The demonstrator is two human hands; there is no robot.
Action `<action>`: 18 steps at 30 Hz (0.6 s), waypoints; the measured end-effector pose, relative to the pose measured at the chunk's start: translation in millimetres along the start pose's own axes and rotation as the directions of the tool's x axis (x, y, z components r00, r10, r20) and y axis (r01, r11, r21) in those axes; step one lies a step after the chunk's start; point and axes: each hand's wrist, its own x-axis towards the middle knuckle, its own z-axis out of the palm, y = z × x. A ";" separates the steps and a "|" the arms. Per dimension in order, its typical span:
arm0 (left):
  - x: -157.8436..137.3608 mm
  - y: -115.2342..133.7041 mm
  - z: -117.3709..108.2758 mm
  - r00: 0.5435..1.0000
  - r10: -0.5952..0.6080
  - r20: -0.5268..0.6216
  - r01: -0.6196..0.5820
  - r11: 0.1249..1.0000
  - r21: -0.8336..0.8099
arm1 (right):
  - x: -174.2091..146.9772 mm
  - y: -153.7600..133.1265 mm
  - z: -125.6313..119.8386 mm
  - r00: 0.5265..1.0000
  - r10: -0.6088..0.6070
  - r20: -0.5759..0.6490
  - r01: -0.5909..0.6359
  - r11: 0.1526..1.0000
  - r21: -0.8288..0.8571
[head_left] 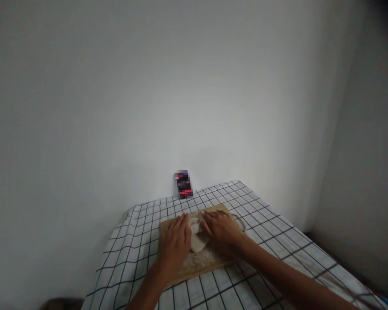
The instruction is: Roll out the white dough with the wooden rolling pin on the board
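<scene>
Clock used: its centre is the dough, and 12 points away from the person, to the wall (194, 94).
Dough (199, 243): on the wooden board (197, 264), between the two hands; its flat part spreads towards 6, and a pale roll-like part crosses higher.
Long axis: the roll-like part runs about from 9 to 3, a little raised at the 3 side; whether it is dough or a pin cannot be told.
Left hand (175, 236): at 9, palm down, fingers stretched, beside the dough.
Right hand (224, 226): at 2, palm down, fingers stretched and reaching inward over the roll-like part.
Hands together: apart from each other, dough showing in the gap; neither looks nearer; what is under the palms is hidden.
Board edges: floury wood shows at 6; a thin loop (241, 220) stands out at 3.
Open room: cloth-covered bench (271, 232) towards 3; a dark upright object (184, 185) near 11.
</scene>
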 end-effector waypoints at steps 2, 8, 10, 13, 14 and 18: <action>-11.7 5.4 -6.8 0.999 -0.005 0.037 0.006 1.000 -0.019 | -8.9 -4.6 -4.8 0.999 0.007 0.040 -0.008 1.000 0.029; -50.3 23.2 -33.2 0.983 -0.037 0.178 0.047 0.997 -0.054 | -35.9 -2.6 -14.1 0.994 -0.004 0.110 -0.011 0.991 0.135; -61.5 25.1 -36.2 0.980 -0.029 0.197 0.044 0.996 -0.072 | -46.6 3.1 -9.9 0.996 -0.028 0.090 0.012 0.984 0.177; -70.7 24.4 -35.1 0.975 -0.025 0.221 0.047 0.995 -0.092 | -58.2 10.1 1.0 0.998 -0.056 0.027 0.050 0.982 0.182; -70.2 23.6 -34.2 0.974 -0.027 0.226 0.050 0.994 -0.098 | -59.0 11.2 4.3 0.999 -0.048 0.008 0.046 0.985 0.165; -46.5 18.0 -30.9 0.976 -0.061 0.210 0.087 0.989 -0.119 | -39.2 11.9 7.8 0.998 0.040 -0.041 -0.037 0.997 0.074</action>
